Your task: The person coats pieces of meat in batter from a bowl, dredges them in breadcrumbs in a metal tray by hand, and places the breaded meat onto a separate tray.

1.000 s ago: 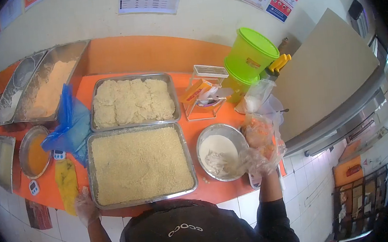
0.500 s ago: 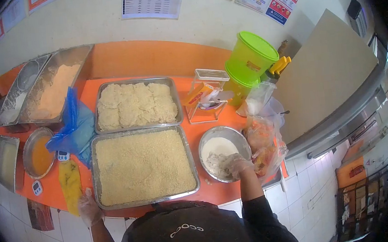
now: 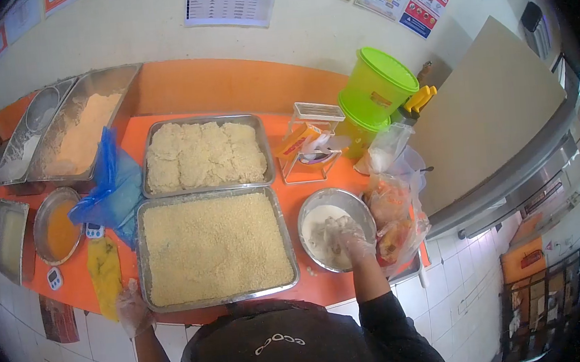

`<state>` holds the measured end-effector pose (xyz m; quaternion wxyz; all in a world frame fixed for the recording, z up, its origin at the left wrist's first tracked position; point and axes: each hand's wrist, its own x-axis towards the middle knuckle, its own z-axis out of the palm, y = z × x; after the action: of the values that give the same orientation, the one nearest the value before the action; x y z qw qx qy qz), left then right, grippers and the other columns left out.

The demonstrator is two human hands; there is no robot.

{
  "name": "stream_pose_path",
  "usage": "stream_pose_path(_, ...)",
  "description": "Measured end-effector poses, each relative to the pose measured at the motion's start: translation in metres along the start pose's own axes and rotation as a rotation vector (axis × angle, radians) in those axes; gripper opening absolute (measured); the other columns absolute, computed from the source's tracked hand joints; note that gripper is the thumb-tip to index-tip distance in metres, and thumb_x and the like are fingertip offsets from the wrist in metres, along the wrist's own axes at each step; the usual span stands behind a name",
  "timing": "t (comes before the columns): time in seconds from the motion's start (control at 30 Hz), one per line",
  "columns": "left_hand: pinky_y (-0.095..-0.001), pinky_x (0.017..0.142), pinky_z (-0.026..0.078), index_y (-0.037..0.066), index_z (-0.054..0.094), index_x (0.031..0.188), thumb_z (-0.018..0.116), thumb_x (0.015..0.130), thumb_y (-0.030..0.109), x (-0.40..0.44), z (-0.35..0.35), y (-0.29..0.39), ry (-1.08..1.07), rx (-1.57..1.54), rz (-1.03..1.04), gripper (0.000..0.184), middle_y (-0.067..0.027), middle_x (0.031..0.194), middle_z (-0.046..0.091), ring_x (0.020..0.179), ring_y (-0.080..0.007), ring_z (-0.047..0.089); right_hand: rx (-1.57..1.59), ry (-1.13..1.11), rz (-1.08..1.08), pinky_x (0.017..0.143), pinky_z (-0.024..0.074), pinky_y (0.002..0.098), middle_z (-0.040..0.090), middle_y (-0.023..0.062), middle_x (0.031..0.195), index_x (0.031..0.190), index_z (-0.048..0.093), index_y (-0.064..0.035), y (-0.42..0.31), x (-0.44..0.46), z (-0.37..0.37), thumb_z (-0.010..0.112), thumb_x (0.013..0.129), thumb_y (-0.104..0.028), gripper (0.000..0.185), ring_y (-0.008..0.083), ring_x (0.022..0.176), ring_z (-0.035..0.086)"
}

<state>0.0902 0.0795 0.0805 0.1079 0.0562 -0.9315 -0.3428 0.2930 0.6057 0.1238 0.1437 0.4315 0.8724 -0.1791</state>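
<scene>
surrounding the right hand (image 3: 352,238), metal bowl (image 3: 353,204) well apart from the left hand (image 3: 134,312)

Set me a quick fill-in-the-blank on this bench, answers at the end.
1. The right hand is ____ the metal bowl, not beside it.
2. The cloth near the left hand is mostly ____.
3. The upper lidded tub is ____.

Missing words: inside; yellow; green.
</scene>
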Motion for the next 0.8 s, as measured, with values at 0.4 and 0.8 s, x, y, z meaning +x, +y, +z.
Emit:
stream_pose_path(0.4,-0.0445,0.067,0.043,-0.003,0.062,0.080,0.051,0.092,0.046,0.001,-0.009,0.016,-0.085,0.087,-0.064,0.051,-0.0230,0.076,0.061,0.073,-0.0388,0.057,1.515,-0.023,-0.420,0.071,0.0553,0.0357,0.064,0.0137,0.096,0.108,0.053,-0.0034,-0.006,-0.040,-0.047,0.063,0.085,-0.014,0.028,0.0243,0.085,0.064)
stream_pose_path(0.8,-0.0432,0.070,0.044,-0.004,0.063,0.088,0.046,0.094,0.048,-0.003,-0.013,0.027,-0.091,0.027,-0.081,0.055,-0.0222,0.082,0.063,0.078,-0.0357,0.059,1.797,-0.085,-0.375,0.067,0.0557,0.0368,0.063,0.0174,0.098,0.109,0.053,-0.0012,-0.022,-0.074,-0.069,0.065,0.084,-0.014,0.030,0.0258,0.084,0.064)
